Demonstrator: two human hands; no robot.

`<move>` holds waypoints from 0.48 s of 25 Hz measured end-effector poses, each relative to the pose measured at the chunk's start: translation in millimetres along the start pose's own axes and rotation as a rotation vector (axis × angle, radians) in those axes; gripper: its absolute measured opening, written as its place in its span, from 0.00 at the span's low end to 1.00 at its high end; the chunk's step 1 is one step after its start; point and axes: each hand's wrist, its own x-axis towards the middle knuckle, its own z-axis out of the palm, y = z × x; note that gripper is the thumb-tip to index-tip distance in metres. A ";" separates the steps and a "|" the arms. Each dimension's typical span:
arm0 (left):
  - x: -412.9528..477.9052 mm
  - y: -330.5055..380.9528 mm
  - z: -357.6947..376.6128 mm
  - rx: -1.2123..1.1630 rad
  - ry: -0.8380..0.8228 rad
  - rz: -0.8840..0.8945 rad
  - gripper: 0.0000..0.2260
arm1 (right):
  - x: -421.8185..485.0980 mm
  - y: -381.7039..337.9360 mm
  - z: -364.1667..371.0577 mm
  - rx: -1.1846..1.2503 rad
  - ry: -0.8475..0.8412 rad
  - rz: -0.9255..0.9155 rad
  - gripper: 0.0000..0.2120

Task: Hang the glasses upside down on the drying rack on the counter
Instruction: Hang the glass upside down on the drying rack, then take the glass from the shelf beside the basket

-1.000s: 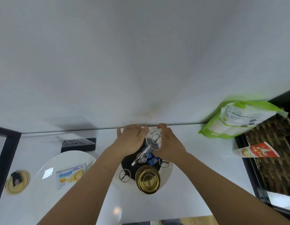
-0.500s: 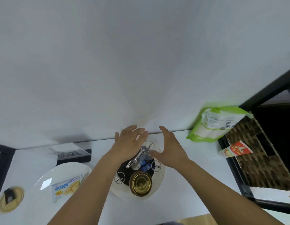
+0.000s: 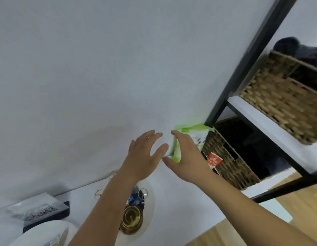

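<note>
The drying rack (image 3: 150, 197) is a round white base with chrome ring-tipped prongs, low in the view and partly hidden by my left forearm. An amber glass (image 3: 131, 221) hangs upside down on its near side. My left hand (image 3: 143, 155) and my right hand (image 3: 186, 155) are both raised well above the rack, fingers spread, palms facing each other, holding nothing. A clear glass on the rack's far side is hidden by my left arm.
A green-and-white pouch (image 3: 195, 135) stands behind my right hand against the wall. A red paper cup (image 3: 214, 161) and wicker baskets (image 3: 230, 162) sit on the black shelf at right. A white plate (image 3: 42, 233) and a black-based box (image 3: 40, 212) lie at bottom left.
Both hands have lifted off the clear glass on the rack and moved up and to the right. The camera has swung right, showing more of the shelf.
</note>
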 end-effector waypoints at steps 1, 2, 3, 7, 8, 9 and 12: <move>-0.8 11.9 4.8 -0.017 0.013 0.037 0.28 | -8.0 3.0 -13.8 -0.005 0.033 0.011 0.38; -2.0 25.7 10.5 -0.038 0.022 0.079 0.28 | -17.7 7.1 -28.0 -0.009 0.067 0.023 0.37; -4.2 41.2 16.9 -0.056 0.026 0.120 0.29 | -28.8 11.7 -41.9 -0.012 0.101 0.035 0.37; -21.5 103.6 46.3 -0.085 0.018 0.261 0.23 | -79.4 28.0 -89.5 0.002 0.218 0.083 0.35; -29.4 120.8 57.6 -0.087 0.013 0.295 0.21 | -98.3 33.9 -101.4 -0.002 0.248 0.090 0.34; -39.0 137.3 71.8 -0.088 0.006 0.323 0.20 | -120.0 40.2 -113.5 -0.008 0.278 0.100 0.33; -81.0 187.3 127.0 -0.089 -0.064 0.406 0.19 | -197.1 64.2 -152.1 -0.017 0.387 0.156 0.31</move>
